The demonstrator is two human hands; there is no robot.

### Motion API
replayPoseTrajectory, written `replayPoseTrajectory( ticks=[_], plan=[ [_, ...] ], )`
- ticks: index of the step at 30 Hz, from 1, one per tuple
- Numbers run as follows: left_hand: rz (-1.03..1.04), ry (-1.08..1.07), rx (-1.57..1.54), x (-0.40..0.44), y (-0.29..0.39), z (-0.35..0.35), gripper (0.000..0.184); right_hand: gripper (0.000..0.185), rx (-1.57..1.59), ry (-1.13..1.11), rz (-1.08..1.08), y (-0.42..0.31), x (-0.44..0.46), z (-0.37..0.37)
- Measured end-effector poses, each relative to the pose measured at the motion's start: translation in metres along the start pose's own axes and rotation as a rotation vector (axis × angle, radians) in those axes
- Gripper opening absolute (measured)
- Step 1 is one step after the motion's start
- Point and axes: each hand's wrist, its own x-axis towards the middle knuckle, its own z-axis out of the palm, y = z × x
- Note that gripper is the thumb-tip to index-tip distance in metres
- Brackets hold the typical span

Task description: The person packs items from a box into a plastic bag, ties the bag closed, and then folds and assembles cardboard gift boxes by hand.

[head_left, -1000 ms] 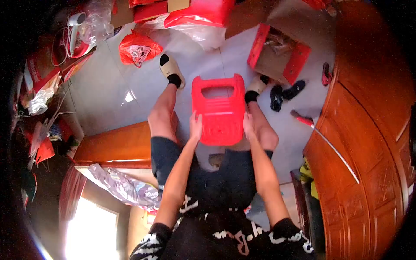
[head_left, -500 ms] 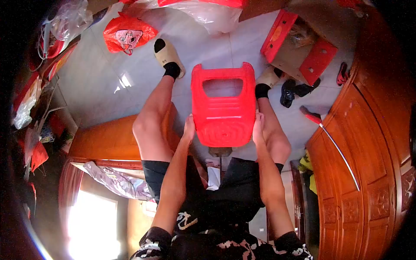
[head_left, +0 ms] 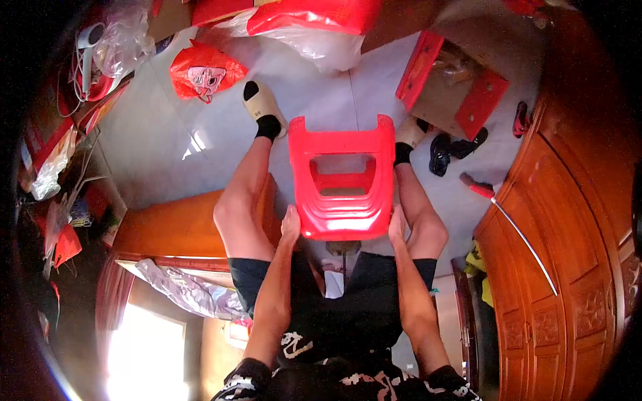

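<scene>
A red plastic piece (head_left: 344,215), like a small chair or stool with a wide opening and two short prongs at its far end, is held up between my knees. My left hand (head_left: 290,224) grips its lower left edge, and my right hand (head_left: 397,224) grips the lower right edge. The fingers are partly hidden behind the plastic. Its ridged near part faces me, and a second red bar shows through the opening.
On the floor ahead lie a red bag (head_left: 207,71), an open red cardboard box (head_left: 441,90) and dark shoes (head_left: 440,154). A long stick with a red end (head_left: 525,240) leans by the carved wooden furniture (head_left: 568,267) at right. A wooden bench (head_left: 174,225) stands at left.
The red piece has tilted in my hands, so its opening and inner bar now show differently and its ridges look foreshortened. Both hands keep their hold and sit lower in view.
</scene>
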Motion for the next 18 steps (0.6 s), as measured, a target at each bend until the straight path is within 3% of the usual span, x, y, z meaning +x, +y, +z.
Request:
replayPoseTrajectory(
  ticks=[3, 5, 7, 9, 12, 15, 18],
  plan=[
    [0.193, 0.03, -0.017, -0.008, 0.003, -0.006, 0.056, 0.037, 0.177, -0.027, -0.074, -0.007, -0.001, 0.002],
    [0.295, 0.012, -0.235, -0.022, 0.009, -0.017, 0.049, 0.038, 0.24, -0.067, -0.195, -0.018, -0.008, -0.014],
    [0.416, 0.012, -0.458, -0.018, 0.019, -0.02, 0.044, 0.038, 0.307, -0.036, -0.032, -0.062, -0.028, -0.019],
    [0.572, 0.035, -0.682, 0.008, 0.033, -0.021, 0.041, 0.035, 0.294, -0.062, -0.174, -0.07, -0.011, -0.024],
    [0.44, -0.092, -1.193, 0.028, 0.063, -0.009, 0.046, 0.034, 0.507, 0.085, -0.325, -0.1, -0.022, 0.009],
    [0.518, -0.001, -0.951, 0.041, 0.09, -0.026, 0.052, 0.036, 0.486, 0.224, -0.353, -0.122, -0.028, 0.027],
    [0.453, -0.003, -0.954, 0.035, 0.11, -0.046, 0.058, 0.034, 0.588, 0.12, -0.3, -0.116, -0.017, 0.033]
  ],
)
